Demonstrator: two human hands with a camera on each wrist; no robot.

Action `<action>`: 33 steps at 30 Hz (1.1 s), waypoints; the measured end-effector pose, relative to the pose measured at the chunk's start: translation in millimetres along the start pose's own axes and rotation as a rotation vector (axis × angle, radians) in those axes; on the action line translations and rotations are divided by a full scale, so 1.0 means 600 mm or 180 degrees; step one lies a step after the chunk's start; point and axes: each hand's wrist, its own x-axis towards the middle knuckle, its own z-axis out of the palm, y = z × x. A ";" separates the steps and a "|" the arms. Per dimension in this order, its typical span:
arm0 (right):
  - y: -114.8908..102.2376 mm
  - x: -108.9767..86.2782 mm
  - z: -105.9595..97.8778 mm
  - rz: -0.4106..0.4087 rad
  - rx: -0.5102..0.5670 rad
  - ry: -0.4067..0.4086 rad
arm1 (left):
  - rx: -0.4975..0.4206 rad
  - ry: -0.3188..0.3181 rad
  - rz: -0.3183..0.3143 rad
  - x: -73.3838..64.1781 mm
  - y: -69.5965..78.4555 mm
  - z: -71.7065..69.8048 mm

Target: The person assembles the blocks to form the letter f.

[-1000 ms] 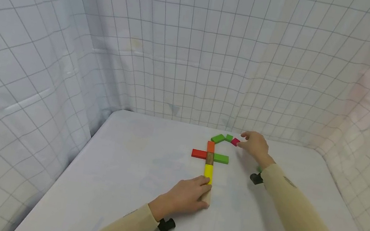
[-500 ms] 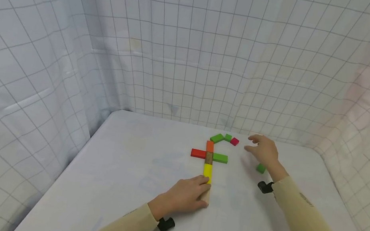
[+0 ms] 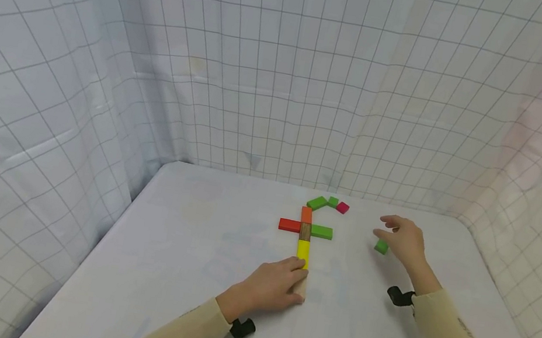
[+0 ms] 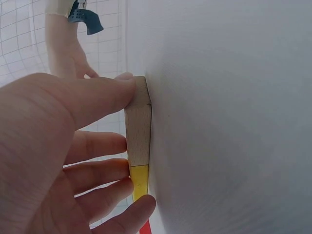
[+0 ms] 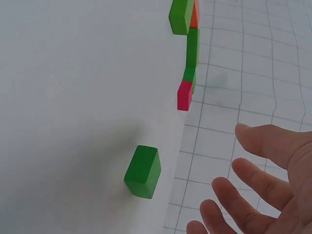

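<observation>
My left hand rests over a plain wooden block and the yellow block joined to its far end. In the left wrist view the thumb touches the plain block's near end while the fingers lie along its side and over the yellow one. Beyond, a brown block sits between a red block and a green block, with an orange block above. My right hand, fingers apart and holding nothing, hovers beside a loose green block and partly hides it in the head view.
From the orange block's top a longer green block, a small green block and a crimson block curve to the right. A grid-patterned cloth stands behind and at both sides of the white table.
My right hand has moved from beside the crimson block rightward and nearer, to the loose green block. The left hand has stayed in place on the blocks.
</observation>
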 end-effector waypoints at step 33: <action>0.077 -0.047 0.036 0.0259 0.0078 0.0048 | 0.0020 -0.0003 -0.0009 0.001 -0.003 0.008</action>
